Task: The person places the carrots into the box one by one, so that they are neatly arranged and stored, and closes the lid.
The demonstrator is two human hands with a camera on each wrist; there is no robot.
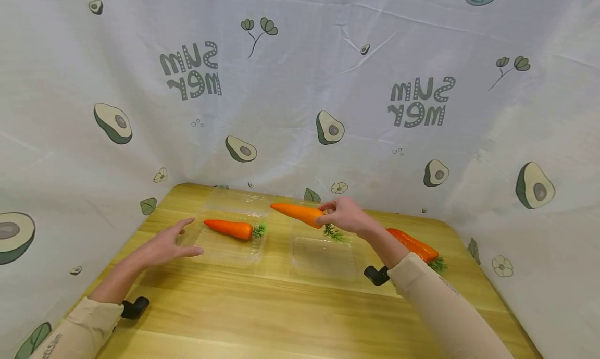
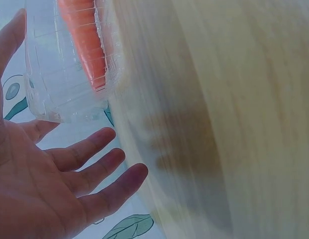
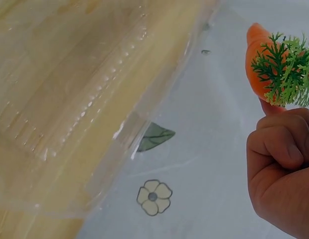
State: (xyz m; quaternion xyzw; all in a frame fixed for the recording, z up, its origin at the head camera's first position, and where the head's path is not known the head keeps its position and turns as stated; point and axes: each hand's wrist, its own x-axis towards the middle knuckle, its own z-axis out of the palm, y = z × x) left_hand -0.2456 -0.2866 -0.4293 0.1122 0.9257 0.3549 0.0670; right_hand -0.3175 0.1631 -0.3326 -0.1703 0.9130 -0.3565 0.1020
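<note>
- Head view: The right hand (image 1: 347,215) pinches a carrot (image 1: 297,213) by its thick end above the right box (image 1: 323,257), while the left hand (image 1: 164,247), fingers apart and holding nothing, reaches beside the left box (image 1: 225,255), where a second carrot (image 1: 229,228) lies. The right arm (image 1: 389,244) partly blocks orange produce (image 1: 412,244) on the table (image 1: 258,317); a printed cloth (image 1: 281,88) hangs behind.
- Left wrist view: The left palm shows, fingers spread, its shadow (image 2: 184,139) on the table; whether it touches the box is unclear.
- Right wrist view: The held carrot's leaves (image 3: 289,69) face the camera above curled fingers (image 3: 279,144).
</note>
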